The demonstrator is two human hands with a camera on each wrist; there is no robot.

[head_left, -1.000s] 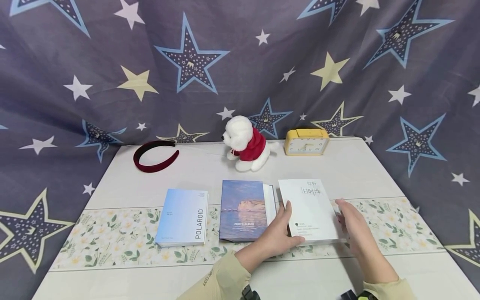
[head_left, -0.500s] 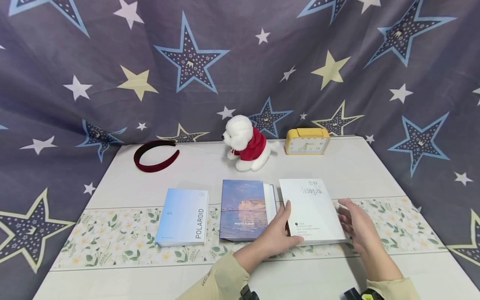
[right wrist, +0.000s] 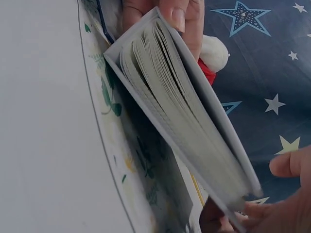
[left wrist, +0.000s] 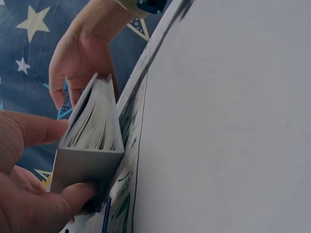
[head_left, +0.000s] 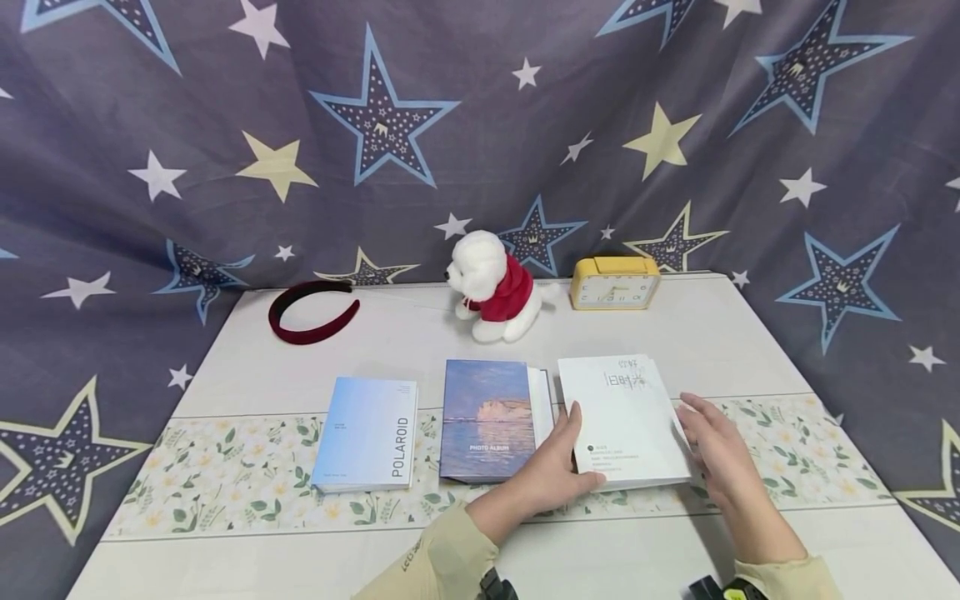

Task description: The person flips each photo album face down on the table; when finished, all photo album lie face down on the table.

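A thick white photo album (head_left: 633, 425) with printed characters on its cover lies at the right of the row, slightly raised and tilted. My left hand (head_left: 553, 468) grips its left side at the spine, thumb near the front corner. In the left wrist view, page edges (left wrist: 95, 119) show between the covers. My right hand (head_left: 722, 458) is at the album's right, opening side, fingers loosely bent. In the right wrist view its fingertips lie by the cover edges (right wrist: 214, 116), partly hidden there. A blue-and-pink photo album (head_left: 486, 417) lies just left of the left hand.
A pale-blue POLAROID album (head_left: 366, 433) lies at the left. Along the back are a dark red headband (head_left: 311, 333), a white plush dog (head_left: 487, 292) in a red hoodie, and a yellow clock (head_left: 615, 283). A starry curtain (head_left: 420, 208) hangs behind the table.
My right hand draws slightly away from the album's right edge, then comes back close to it. The white cover shifts and tilts a little. My left hand keeps its grip.
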